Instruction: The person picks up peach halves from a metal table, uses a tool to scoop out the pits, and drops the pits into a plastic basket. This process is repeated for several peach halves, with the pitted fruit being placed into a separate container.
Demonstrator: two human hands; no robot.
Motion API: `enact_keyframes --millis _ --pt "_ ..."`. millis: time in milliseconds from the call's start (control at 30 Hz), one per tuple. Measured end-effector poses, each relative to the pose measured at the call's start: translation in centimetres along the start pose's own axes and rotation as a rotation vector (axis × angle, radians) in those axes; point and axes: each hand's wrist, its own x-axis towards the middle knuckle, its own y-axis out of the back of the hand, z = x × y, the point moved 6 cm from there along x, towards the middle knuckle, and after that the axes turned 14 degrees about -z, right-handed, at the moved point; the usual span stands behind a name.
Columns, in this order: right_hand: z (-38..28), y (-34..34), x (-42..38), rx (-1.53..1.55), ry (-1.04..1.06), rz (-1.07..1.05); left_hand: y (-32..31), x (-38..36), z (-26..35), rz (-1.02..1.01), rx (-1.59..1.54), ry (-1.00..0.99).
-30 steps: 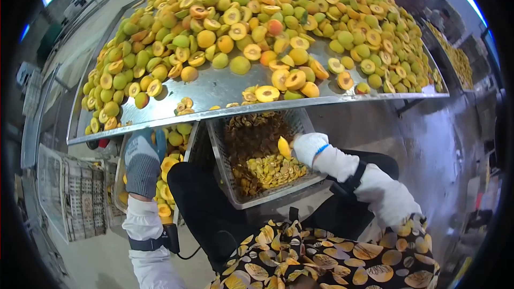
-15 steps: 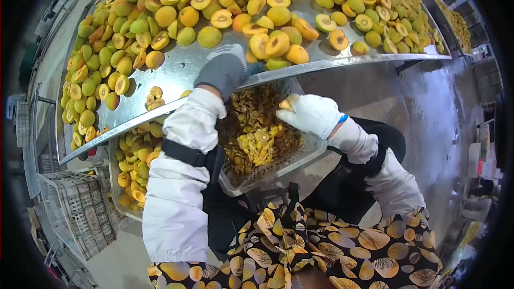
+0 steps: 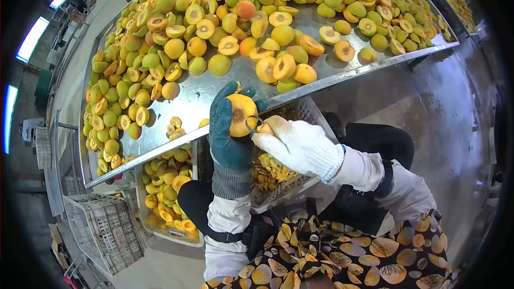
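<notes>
while the left hand (image 3: pixel 227 142) holds the half fruit (image 3: pixel 244 107) by the table (image 3: pixel 187 104) edge, the right hand's (image 3: pixel 300 147) fingers pinch the ring tool (image 3: pixel 264 128) | slippery fruit could make the ring tool skid into the left hand

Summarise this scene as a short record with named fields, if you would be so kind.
Left hand: teal-and-grey glove, holding a halved fruit, cut face showing
Right hand: white glove, holding a looped tool
Tool position: loop at the cut face; exact contact unclear
Work surface: metal table, with many whole and halved fruits
Left crate: holds fruit pieces
Middle crate: partly hidden by the hands; holds yellow scraps
</notes>
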Motion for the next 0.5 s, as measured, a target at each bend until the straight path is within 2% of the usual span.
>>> enact_keyframes --millis 33,133,267,367,500 --pt "-0.1 -0.3 0.2 -0.035 0.007 0.004 0.4 -0.3 0.0 -0.071 -0.044 -0.042" --pt "-1.1 -0.6 0.1 -0.149 0.111 0.068 1.1 -1.2 0.4 -0.035 0.432 -0.09" --pt "-1.2 -0.8 0.5 -0.16 0.125 0.146 -1.3 -2.3 2.1 0.008 0.934 -0.115" --pt "-1.6 -0.7 0.6 -0.157 0.161 0.186 -1.2 -2.3 1.6 0.05 0.635 -0.173" --pt "-1.8 -0.5 0.9 -0.179 0.127 0.161 -1.5 -2.5 1.4 0.153 0.587 -0.143"
